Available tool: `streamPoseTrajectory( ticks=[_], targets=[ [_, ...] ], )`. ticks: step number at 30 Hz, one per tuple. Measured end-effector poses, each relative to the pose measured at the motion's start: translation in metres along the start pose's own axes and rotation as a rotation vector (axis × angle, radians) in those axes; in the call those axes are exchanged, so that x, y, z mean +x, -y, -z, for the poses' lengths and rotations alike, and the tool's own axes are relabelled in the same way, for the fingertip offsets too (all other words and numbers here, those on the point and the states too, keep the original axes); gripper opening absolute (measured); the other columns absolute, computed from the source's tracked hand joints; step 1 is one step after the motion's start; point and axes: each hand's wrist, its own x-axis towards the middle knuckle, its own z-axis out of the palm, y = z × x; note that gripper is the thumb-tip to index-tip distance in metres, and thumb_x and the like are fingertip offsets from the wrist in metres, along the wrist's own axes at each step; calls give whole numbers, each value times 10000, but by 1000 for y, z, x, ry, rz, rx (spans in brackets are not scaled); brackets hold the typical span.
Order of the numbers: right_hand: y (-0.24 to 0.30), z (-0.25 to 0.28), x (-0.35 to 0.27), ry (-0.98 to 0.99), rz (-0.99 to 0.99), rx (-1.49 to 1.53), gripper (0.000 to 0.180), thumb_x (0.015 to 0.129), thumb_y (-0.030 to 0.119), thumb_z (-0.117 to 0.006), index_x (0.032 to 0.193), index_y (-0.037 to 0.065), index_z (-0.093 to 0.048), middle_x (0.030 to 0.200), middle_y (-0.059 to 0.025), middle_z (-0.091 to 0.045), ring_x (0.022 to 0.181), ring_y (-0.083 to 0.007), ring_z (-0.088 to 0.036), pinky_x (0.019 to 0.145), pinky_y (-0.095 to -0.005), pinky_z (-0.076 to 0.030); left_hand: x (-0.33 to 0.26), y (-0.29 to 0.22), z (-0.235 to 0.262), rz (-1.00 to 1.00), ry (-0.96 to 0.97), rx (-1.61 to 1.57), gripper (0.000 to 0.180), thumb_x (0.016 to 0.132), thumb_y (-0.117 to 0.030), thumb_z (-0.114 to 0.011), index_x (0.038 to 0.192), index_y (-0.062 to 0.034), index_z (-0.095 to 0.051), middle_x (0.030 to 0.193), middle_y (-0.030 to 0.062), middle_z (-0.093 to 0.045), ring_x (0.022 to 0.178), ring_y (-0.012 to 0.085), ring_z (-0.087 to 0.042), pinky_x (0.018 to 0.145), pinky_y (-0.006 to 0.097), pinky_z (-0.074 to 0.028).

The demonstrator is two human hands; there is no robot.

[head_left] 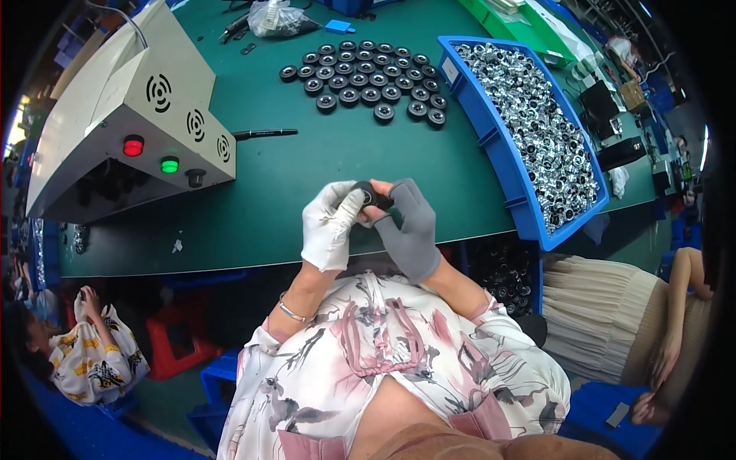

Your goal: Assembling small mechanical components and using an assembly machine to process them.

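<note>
Close in front of my chest, above the table's near edge, both hands meet around a small round black part [370,197]. My left hand [330,222], in a white glove, pinches it from the left with thumb and fingers. My right hand [410,230], in a grey glove with bare fingertips, grips it from the right. Much of the part is hidden by the fingers. Farther off on the green table [268,184] stand several black round parts with shiny centres [370,96], set out in loose rows.
A blue bin [491,126] heaped with shiny metal rings [537,130] stands at right. At left is a beige machine [169,84] with red and green lights; a black pen [264,133] lies beside it. A plastic bag [277,19] is at the back. Other people sit at both sides.
</note>
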Motion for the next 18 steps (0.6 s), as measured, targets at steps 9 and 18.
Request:
streamPoseTrajectory(
  ticks=[9, 18],
  targets=[
    [-5, 1, 6, 127, -218, 354, 324, 910, -6, -634, 1229, -47, -598, 1122, -77, -621, 974, -116, -607, 831, -246, -505, -2, 4, -4, -209, -67, 96, 243, 962, -33, -633, 1194, 28, -594, 1087, 78, -657, 935, 131, -634, 848, 249, -522],
    [-14, 6, 17, 228, -166, 305, 218, 885, 0, -644, 1097, -28, -686, 991, -70, -632, 903, -133, -604, 775, -257, -489, -7, 5, -2, -276, -107, 266, 265, 919, -6, -684, 1169, 33, -603, 970, 63, -665, 777, 100, -639, 694, 227, -543]
  ],
)
